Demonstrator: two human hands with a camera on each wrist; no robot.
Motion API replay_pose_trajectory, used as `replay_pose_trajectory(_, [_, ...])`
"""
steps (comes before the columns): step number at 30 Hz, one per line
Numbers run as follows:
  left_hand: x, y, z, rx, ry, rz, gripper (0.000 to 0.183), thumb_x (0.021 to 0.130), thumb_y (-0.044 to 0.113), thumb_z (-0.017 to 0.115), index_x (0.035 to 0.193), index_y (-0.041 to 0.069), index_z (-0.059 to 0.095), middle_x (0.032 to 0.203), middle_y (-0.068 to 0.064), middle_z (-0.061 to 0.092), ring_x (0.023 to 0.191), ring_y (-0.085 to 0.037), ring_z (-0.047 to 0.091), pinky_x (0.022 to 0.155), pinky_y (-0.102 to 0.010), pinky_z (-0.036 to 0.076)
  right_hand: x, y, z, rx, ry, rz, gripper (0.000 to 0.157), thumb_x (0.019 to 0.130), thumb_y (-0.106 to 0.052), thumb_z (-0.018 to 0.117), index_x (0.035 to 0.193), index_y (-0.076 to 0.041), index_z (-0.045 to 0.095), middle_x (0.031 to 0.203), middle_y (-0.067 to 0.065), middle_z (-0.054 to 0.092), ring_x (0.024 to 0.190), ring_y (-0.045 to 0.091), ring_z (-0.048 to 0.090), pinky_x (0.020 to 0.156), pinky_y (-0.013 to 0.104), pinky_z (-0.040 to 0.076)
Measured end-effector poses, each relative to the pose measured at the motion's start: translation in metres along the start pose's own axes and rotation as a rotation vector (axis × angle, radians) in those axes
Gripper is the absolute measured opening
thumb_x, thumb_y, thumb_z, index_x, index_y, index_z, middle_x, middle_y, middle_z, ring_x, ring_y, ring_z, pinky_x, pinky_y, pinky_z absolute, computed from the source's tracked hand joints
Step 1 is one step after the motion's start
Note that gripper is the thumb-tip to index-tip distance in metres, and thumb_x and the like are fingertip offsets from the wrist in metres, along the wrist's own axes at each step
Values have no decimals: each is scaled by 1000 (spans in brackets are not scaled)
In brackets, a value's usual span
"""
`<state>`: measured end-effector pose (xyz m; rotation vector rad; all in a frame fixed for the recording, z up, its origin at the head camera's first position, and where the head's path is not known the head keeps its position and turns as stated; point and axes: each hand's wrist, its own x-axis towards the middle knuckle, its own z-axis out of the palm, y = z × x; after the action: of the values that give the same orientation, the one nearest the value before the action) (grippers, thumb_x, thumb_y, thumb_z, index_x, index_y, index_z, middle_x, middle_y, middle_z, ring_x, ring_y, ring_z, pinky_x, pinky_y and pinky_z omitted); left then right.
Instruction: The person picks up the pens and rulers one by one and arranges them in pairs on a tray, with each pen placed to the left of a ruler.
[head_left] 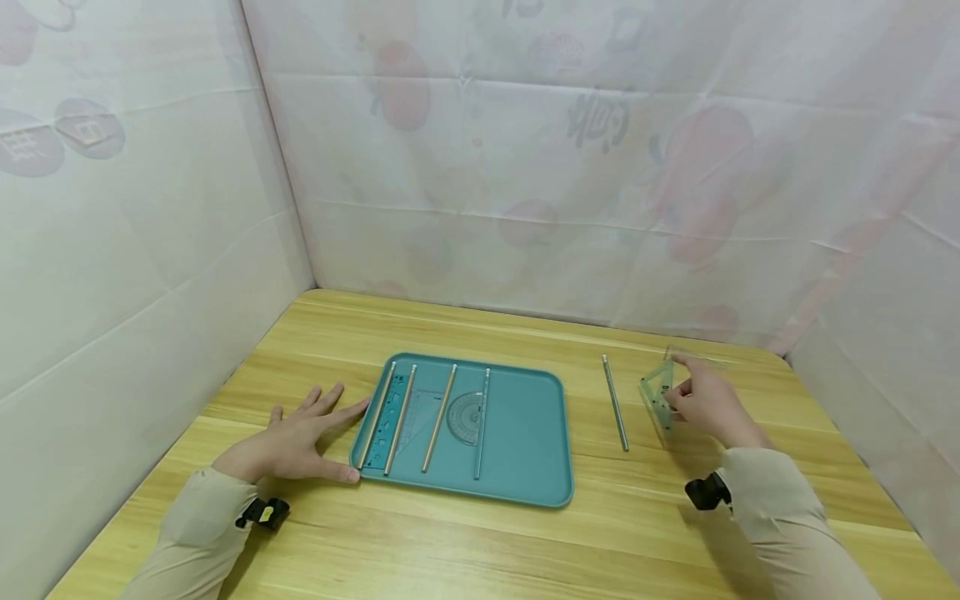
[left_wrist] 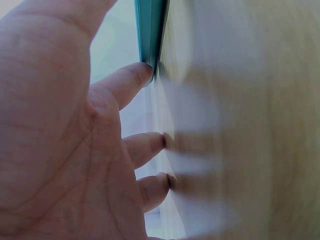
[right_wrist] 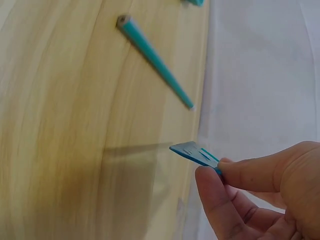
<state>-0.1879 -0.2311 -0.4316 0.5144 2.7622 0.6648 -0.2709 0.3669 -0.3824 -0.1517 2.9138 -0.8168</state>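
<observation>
My right hand (head_left: 711, 403) pinches a clear greenish set square (head_left: 657, 395) between thumb and fingers, right of the tray. In the right wrist view that set square (right_wrist: 196, 153) is tilted above the table, its shadow on the wood. My left hand (head_left: 296, 442) has its fingers spread, with thumb and index finger at the left edge of a teal tray (head_left: 528, 492). Two other fingertips rest on the wood in the left wrist view. The tray holds several pencils (head_left: 438, 419), a stencil ruler (head_left: 386, 417), another clear set square (head_left: 418, 417) and a clear protractor (head_left: 463, 418).
A single pencil (head_left: 615, 404) lies on the wooden table (head_left: 420, 550) between the tray and my right hand. Behind that hand, a clear flat edge (head_left: 678, 348) shows faintly on the table. Pale printed cloth (head_left: 480, 167) hangs around the table's back and sides.
</observation>
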Motion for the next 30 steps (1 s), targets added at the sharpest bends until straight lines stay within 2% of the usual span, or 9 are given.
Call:
replay_pose_trajectory(9, [0,1,-1,4,-2,-5,110,83,70,82,171,30,30,178,-29,8,160,-65,3,105,-99,1,-2,-20,8,63,1,-5,77,105,-2,58,166,11,14,100,22,66,80,30,74,77,46,67])
replay_pose_trajectory(17, [0,1,-1,11,-1,-6,110,83,70,82,171,29,31,178,-29,9,160,-65,4,105,-99,1,-4,-35,16,126,7,-26,77,104,0,58,166,11,14,98,19,64,80,25,72,77,42,67])
replay_pose_trajectory(26, [0,2,-1,1,-3,-4,110,83,70,82,171,29,31,178,-30,9,160,-65,4,105,-98,1,-2,-54,28,169,7,-20,78,103,-1,60,166,7,15,104,21,63,79,24,74,78,41,67])
replay_pose_trajectory(30, [0,2,-1,-4,-2,-1,110,83,69,82,171,29,31,178,-30,8,160,-65,3,105,-98,0,-1,-61,32,187,3,-22,79,103,0,61,167,6,14,104,20,64,82,28,74,78,41,67])
